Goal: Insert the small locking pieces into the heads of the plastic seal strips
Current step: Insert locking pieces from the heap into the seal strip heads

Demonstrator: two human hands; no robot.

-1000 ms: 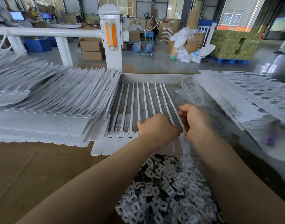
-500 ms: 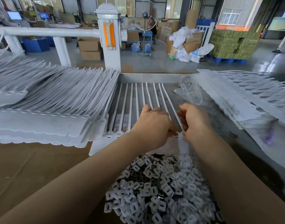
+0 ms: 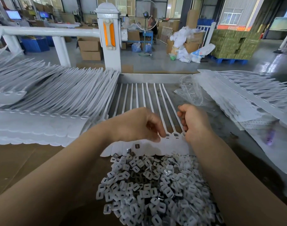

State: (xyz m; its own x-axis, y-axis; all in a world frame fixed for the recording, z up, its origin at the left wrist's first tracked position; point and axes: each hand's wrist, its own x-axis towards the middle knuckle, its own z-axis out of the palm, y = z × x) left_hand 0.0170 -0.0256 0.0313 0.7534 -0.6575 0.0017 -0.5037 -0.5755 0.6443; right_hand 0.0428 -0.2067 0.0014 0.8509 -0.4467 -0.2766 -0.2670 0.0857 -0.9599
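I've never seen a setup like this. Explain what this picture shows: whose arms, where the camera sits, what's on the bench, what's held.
There is no machine: a person works bare-handed, filmed by a camera on their head looking forward and down. The left hand and right hand bend over the heads of a joined row of white plastic seal strips on the bench, fingers curled at the row; any piece pinched is hidden. Nearest lies a heap of small locking pieces. Stacks of more strips sit left and right, beside a clear plastic bag.
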